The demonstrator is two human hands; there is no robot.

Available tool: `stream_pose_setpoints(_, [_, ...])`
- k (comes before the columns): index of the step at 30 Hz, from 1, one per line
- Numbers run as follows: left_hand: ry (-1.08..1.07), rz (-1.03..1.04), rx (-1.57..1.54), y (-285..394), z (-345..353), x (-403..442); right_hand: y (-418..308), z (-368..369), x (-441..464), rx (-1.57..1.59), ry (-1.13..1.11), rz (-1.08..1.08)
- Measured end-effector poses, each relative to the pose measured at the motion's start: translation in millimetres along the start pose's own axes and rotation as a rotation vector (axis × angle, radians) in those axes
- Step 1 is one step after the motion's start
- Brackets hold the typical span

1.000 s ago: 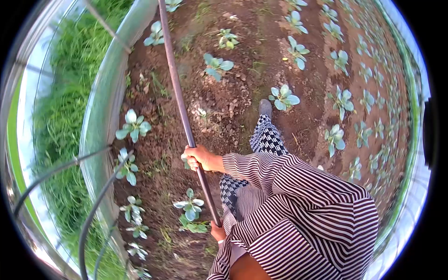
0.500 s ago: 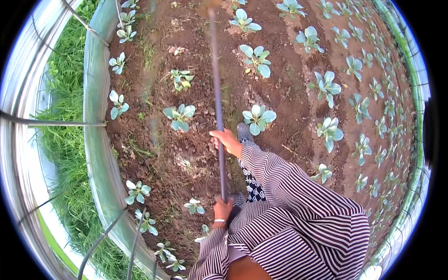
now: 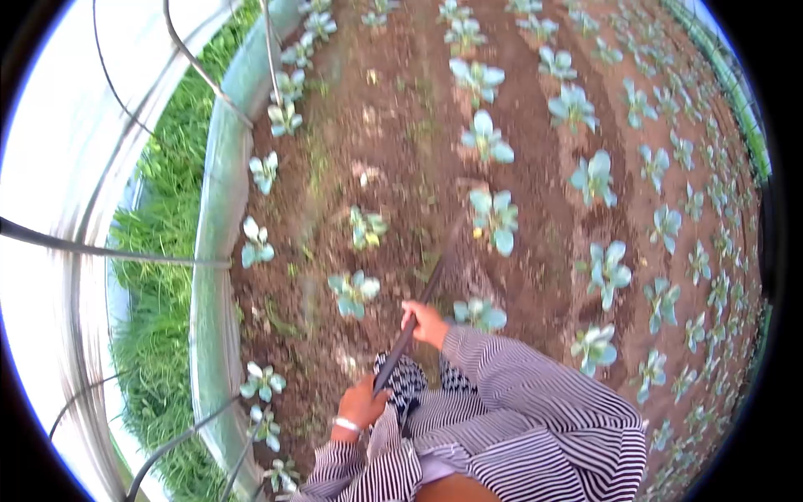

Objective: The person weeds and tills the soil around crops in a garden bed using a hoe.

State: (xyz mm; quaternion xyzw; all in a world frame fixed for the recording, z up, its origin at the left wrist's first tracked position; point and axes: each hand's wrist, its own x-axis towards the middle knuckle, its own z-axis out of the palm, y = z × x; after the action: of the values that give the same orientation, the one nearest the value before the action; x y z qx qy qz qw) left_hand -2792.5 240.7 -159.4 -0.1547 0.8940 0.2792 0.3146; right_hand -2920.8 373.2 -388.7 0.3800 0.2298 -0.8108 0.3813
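A long-handled hoe [image 3: 401,341] slants up and to the right across the soil in front of my body. My left hand [image 3: 360,404] is closed round the near end of its handle, close to my waist. Farther up the handle, my right hand [image 3: 426,324] is wrapped round it. The hoe's far end is smeared by motion near a leafy plant [image 3: 495,219], so its head cannot be made out. Another plant [image 3: 480,315] stands just right of my right hand, and one more [image 3: 355,293] lies to its left.
Rows of young leafy plants [image 3: 595,177] grow in brown soil [image 3: 535,293]. Along the left runs a low plastic sheet wall [image 3: 219,209] with tall green grass [image 3: 159,335] behind it. Dark curved poles [image 3: 109,249] cross that side.
The hoe's far end has come down from the top of the view and swung right. My left hand has shifted left and my right hand lower in view. The camera view has shifted too.
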Motion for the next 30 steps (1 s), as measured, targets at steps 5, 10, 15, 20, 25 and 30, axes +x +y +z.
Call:
stream_pose_setpoints(5, [0.214, -0.089, -0.202, 22, -63, 32, -32, 48, 27, 0.018, 0.089, -0.013])
stream_pose_setpoints(10, [0.141, -0.005, -0.177, 35, -142, 70, -69, 89, 64, 0.114, 0.128, -0.024])
stream_pose_setpoints(15, [0.109, 0.351, -0.001, 73, -221, 94, -126, 110, 106, 0.169, 0.119, -0.091])
stream_pose_setpoints(20, [0.009, 0.331, 0.099, 80, -251, 134, -154, 116, 134, 0.113, 0.125, -0.157])
stream_pose_setpoints(25, [0.026, 0.367, 0.173, 80, -258, 146, -171, 121, 146, 0.079, 0.121, -0.081])
stream_pose_setpoints(30, [0.158, 0.221, 0.214, 91, -283, 105, -170, 67, 217, -1.763, -0.536, -0.792])
